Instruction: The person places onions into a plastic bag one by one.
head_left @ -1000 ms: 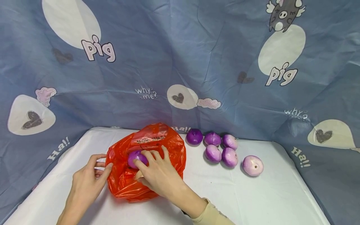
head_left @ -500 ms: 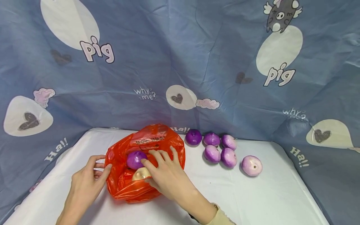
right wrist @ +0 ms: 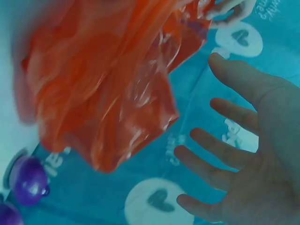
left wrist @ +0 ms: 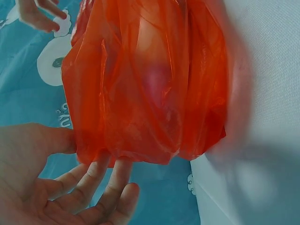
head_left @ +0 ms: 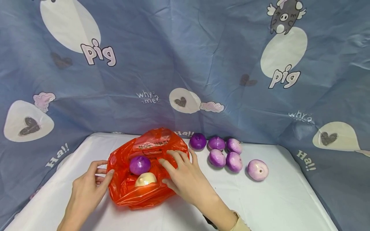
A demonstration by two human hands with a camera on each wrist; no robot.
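In the head view a red plastic bag [head_left: 153, 195] lies with its mouth spread; inside are a purple onion [head_left: 140, 165] and a pale one [head_left: 145, 179]. At the bag's left rim my left hand [head_left: 88, 189] pinches the plastic between thumb and fingers, as the left wrist view also shows, with the hand [left wrist: 79, 183] beside the red film [left wrist: 140, 93]. Over the bag's right side is my right hand [head_left: 188, 176], fingers spread and holding nothing; in the right wrist view that hand [right wrist: 248, 140] stands apart from the bag [right wrist: 103, 84].
Right of the bag, several purple onions [head_left: 216, 158] sit in a cluster on the white table [head_left: 219, 205]. One paler onion [head_left: 258, 170] lies farther right. Blue printed cloth [head_left: 130, 70] rises behind the table's back edge.
My right hand has let go of the purple onion inside the bag and moved right, uncovering the pale onion. My left hand keeps its place at the bag's rim.
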